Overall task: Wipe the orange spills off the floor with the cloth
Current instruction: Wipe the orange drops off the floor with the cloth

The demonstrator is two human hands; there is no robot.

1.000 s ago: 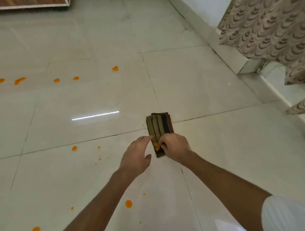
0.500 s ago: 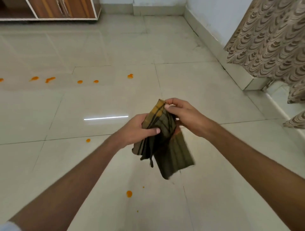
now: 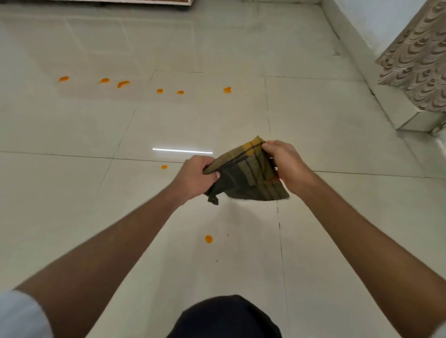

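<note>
Both hands are up off the floor with the cloth [image 3: 248, 176] stretched between them. It's an olive-green woven rag with dark stripes, a yellow-orange patch at the top corner, rumpled and hanging in folds. Left hand [image 3: 196, 177] has its fingers closed round the left edge, right hand [image 3: 284, 161] pinches the top right corner. Glossy cream floor tiles [image 3: 325, 120], orange spills [image 3: 208, 239] dotted below and in a row farther off. No writing anywhere.

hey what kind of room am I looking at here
Probably a room in a home: glossy tiled floor, a patterned curtain by the wall, and the bottom edge of wooden furniture at the far side.
</note>
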